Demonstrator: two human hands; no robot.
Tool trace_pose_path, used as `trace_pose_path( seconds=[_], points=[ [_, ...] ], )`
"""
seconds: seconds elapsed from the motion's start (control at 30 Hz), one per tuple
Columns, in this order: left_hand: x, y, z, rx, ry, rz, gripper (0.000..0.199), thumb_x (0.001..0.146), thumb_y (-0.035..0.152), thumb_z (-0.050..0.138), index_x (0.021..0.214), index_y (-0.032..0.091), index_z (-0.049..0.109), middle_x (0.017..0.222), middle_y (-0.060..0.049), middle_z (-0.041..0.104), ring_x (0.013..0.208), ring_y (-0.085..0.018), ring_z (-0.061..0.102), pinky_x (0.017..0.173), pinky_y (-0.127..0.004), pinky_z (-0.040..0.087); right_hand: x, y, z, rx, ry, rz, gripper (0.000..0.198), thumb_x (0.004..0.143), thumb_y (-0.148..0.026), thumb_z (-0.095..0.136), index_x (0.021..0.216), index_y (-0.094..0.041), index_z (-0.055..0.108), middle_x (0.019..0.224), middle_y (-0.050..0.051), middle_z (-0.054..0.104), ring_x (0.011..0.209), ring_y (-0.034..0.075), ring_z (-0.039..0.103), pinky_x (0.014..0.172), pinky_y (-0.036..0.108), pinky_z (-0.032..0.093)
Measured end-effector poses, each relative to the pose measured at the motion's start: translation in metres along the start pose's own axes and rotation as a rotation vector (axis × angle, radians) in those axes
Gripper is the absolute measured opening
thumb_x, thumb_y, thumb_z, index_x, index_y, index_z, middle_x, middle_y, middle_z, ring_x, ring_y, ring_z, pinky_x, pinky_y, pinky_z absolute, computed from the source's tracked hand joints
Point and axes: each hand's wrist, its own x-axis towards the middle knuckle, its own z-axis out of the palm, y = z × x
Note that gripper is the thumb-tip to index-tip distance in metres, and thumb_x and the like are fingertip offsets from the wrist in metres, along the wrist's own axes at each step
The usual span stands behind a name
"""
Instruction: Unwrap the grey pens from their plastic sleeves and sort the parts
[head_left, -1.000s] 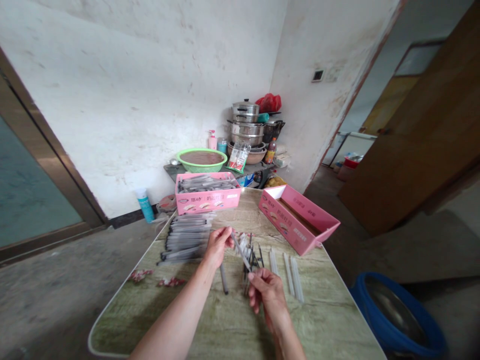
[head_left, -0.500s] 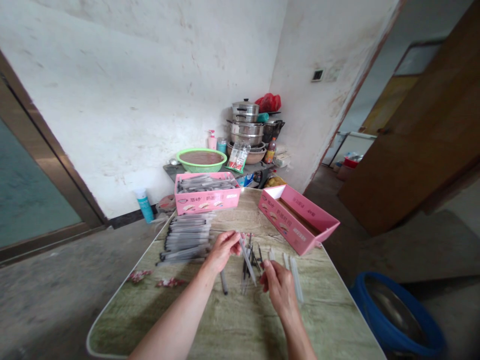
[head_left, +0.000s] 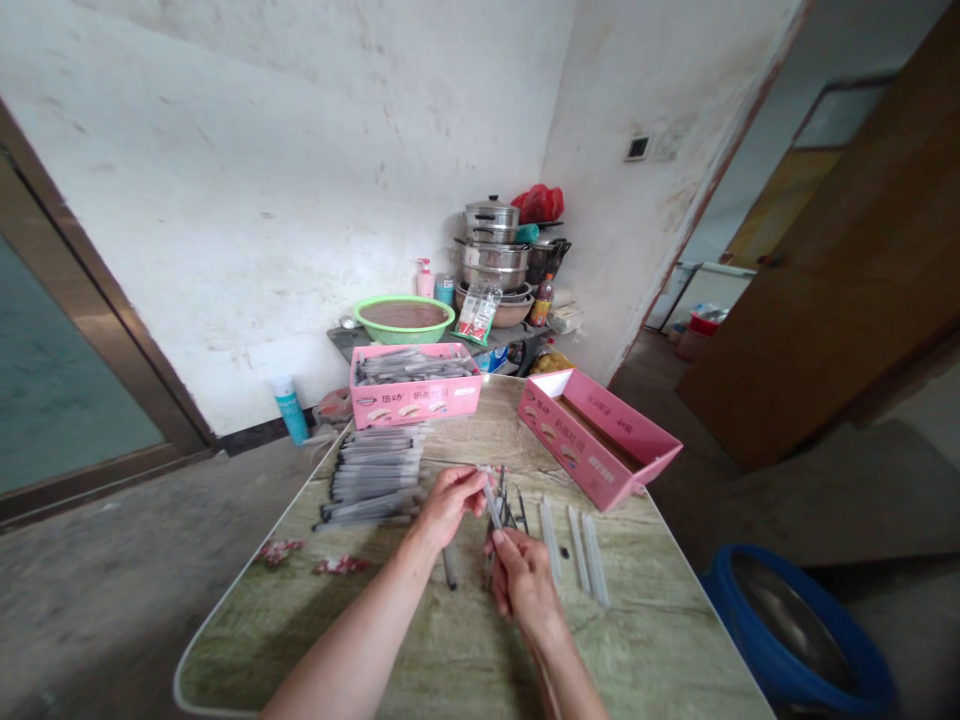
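Observation:
My left hand [head_left: 454, 503] pinches the upper end of a translucent pen barrel [head_left: 491, 500] over the middle of the table. Closed round its lower end is my right hand [head_left: 521, 575], which hides that tip. Thin dark pen refills [head_left: 511, 512] lie loose just behind the hands, partly covered by them. A single grey pen [head_left: 449, 568] rests under my left wrist. To the right of my right hand are several clear barrels [head_left: 592, 560] and a small black piece [head_left: 565, 552]. Left of my left hand, grey pens with dark ends [head_left: 379, 470] lie in a stacked row.
A pink box [head_left: 416, 405] full of pens stands at the table's back left. Another pink box [head_left: 600, 440] sits open at the right edge. Behind are a green basin [head_left: 403, 335] and stacked pots [head_left: 491, 265]. A blue tub [head_left: 795, 640] is on the floor at right.
My right hand has moved left and closed on the barrel's lower end. The clear barrels and a small black piece it covered now show. My left hand keeps its pinch.

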Motion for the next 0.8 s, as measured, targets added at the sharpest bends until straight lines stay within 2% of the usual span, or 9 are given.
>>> trace_pose_path(
  seconds=[0.1,0.17,0.23,0.33,0.4,0.5,0.67,0.73,0.8],
  points=[
    [0.001,-0.003,0.0,0.004,0.055,0.002,0.033,0.069,0.04,0.074,0.074,0.008,0.07,0.05,-0.001,0.057,0.042,-0.007,0.047,0.042,-0.018,0.035,0.0,0.0,0.003,-0.403,0.239,-0.231,0.044,0.085,-0.054,0.048,0.062,-0.017,0.055,0.048,0.001,0.048,0.041,0.01,0.044,0.039,0.021,0.026],
    [0.002,-0.003,-0.001,-0.001,0.078,-0.001,0.034,0.068,0.04,0.075,0.075,0.008,0.07,0.052,-0.001,0.058,0.043,-0.007,0.049,0.043,-0.018,0.037,0.0,-0.001,0.006,-0.47,0.3,-0.249,0.044,0.084,-0.055,0.049,0.062,-0.017,0.054,0.05,0.002,0.05,0.043,0.011,0.045,0.04,0.021,0.026],
    [0.003,-0.003,-0.004,-0.01,0.074,-0.01,0.034,0.068,0.041,0.075,0.075,0.008,0.07,0.052,-0.001,0.058,0.043,-0.007,0.049,0.044,-0.018,0.038,0.0,-0.003,0.007,-0.323,0.208,-0.102,0.046,0.083,-0.059,0.047,0.067,-0.016,0.056,0.046,-0.001,0.048,0.037,0.01,0.042,0.036,0.02,0.025],
    [0.005,0.0,-0.009,-0.02,0.062,-0.02,0.034,0.068,0.041,0.075,0.075,0.008,0.07,0.053,-0.001,0.057,0.043,-0.006,0.048,0.042,-0.017,0.037,0.0,-0.007,0.006,0.081,-0.014,0.202,0.053,0.081,-0.065,0.045,0.087,-0.014,0.058,0.044,-0.005,0.047,0.028,0.008,0.037,0.028,0.018,0.023],
    [0.006,0.001,-0.01,-0.025,0.065,-0.022,0.034,0.068,0.041,0.075,0.075,0.008,0.07,0.053,0.0,0.057,0.043,-0.006,0.047,0.041,-0.017,0.037,0.0,-0.008,0.004,0.247,-0.097,0.275,0.054,0.079,-0.065,0.048,0.094,-0.013,0.058,0.043,-0.007,0.045,0.026,0.008,0.033,0.026,0.018,0.022],
    [0.006,0.0,-0.009,-0.031,0.074,-0.012,0.033,0.067,0.041,0.076,0.075,0.008,0.07,0.054,-0.001,0.058,0.044,-0.006,0.048,0.041,-0.017,0.036,0.0,-0.004,0.002,0.159,-0.078,0.166,0.048,0.082,-0.06,0.048,0.085,-0.014,0.058,0.039,-0.01,0.036,0.026,0.006,0.026,0.028,0.018,0.019],
    [0.005,-0.008,-0.005,-0.02,0.128,0.024,0.033,0.069,0.04,0.074,0.074,0.008,0.071,0.055,-0.002,0.059,0.043,-0.006,0.047,0.041,-0.017,0.036,-0.001,0.003,0.005,-0.534,0.228,-0.286,0.042,0.089,-0.049,0.042,0.066,-0.017,0.057,0.052,0.004,0.054,0.045,0.013,0.05,0.043,0.022,0.029],
    [0.005,-0.008,-0.005,-0.012,0.143,0.031,0.033,0.069,0.04,0.074,0.075,0.007,0.071,0.055,-0.002,0.06,0.044,-0.006,0.047,0.042,-0.017,0.036,0.0,0.004,0.006,-0.601,0.256,-0.301,0.042,0.09,-0.048,0.04,0.066,-0.017,0.056,0.053,0.006,0.056,0.047,0.014,0.053,0.044,0.022,0.031],
    [0.006,-0.006,-0.006,-0.021,0.161,0.04,0.033,0.068,0.04,0.075,0.074,0.008,0.071,0.055,-0.002,0.059,0.044,-0.006,0.047,0.042,-0.017,0.036,0.001,0.004,0.006,-0.459,0.164,-0.173,0.044,0.089,-0.053,0.04,0.068,-0.017,0.055,0.05,0.004,0.055,0.04,0.013,0.051,0.039,0.021,0.031]
  ],
)
